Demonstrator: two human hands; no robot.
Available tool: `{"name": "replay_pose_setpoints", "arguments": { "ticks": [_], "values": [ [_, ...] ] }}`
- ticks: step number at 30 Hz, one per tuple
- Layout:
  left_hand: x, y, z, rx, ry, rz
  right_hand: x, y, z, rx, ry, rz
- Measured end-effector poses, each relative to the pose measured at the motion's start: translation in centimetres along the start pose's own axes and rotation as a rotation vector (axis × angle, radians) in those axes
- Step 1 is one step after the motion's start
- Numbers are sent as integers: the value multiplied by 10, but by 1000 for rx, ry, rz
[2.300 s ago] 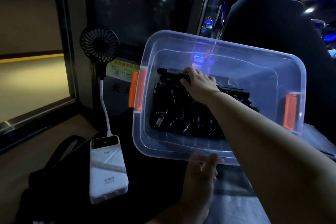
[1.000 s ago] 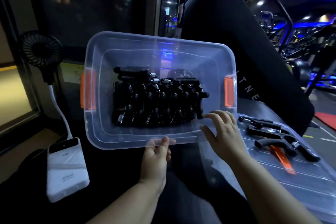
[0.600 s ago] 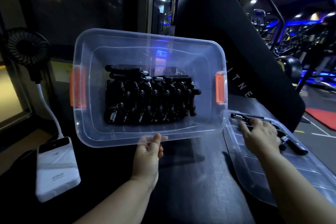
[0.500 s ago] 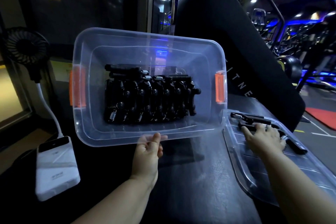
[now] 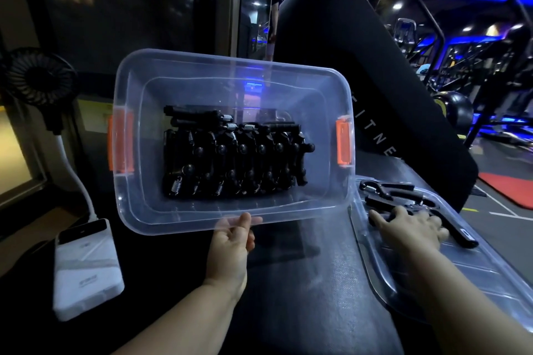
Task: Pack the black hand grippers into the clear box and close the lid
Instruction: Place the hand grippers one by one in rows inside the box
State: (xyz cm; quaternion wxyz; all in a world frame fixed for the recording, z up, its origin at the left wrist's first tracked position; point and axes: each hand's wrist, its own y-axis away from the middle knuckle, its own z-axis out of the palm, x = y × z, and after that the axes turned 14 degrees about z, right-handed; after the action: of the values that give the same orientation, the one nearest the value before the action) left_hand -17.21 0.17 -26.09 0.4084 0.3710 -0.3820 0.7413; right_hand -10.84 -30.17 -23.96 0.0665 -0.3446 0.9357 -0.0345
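Head: left hand (image 5: 230, 245) on clear box (image 5: 288, 217) (rim)

Inside the clear box (image 5: 326, 112), packed hand grippers (image 5: 230, 158) fill the middle; bare floor runs along its right and upper walls. Loose grippers (image 5: 398, 190) crowd the lid (image 5: 461, 262) right of it.

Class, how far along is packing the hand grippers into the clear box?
Done: a row of packed grippers sits in the clear box, which the left hand holds tilted by its near rim. In hand: the right hand rests on the loose grippers lying on the lid. Left: move those in, then close the lid.
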Motion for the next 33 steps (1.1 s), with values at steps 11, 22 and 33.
{"name": "replay_pose_setpoints", "arguments": {
  "ticks": [11, 22, 33],
  "values": [
    [3, 1, 1, -2, 4, -7, 17, 14, -6, -17, 31, -3],
    [6, 2, 3, 12, 25, -6, 36, 32, -14, -105, 44, -18],
    [5, 3, 3, 9, 39, -6, 55, 35, -25, -217, 74, -63]
  ]
}}
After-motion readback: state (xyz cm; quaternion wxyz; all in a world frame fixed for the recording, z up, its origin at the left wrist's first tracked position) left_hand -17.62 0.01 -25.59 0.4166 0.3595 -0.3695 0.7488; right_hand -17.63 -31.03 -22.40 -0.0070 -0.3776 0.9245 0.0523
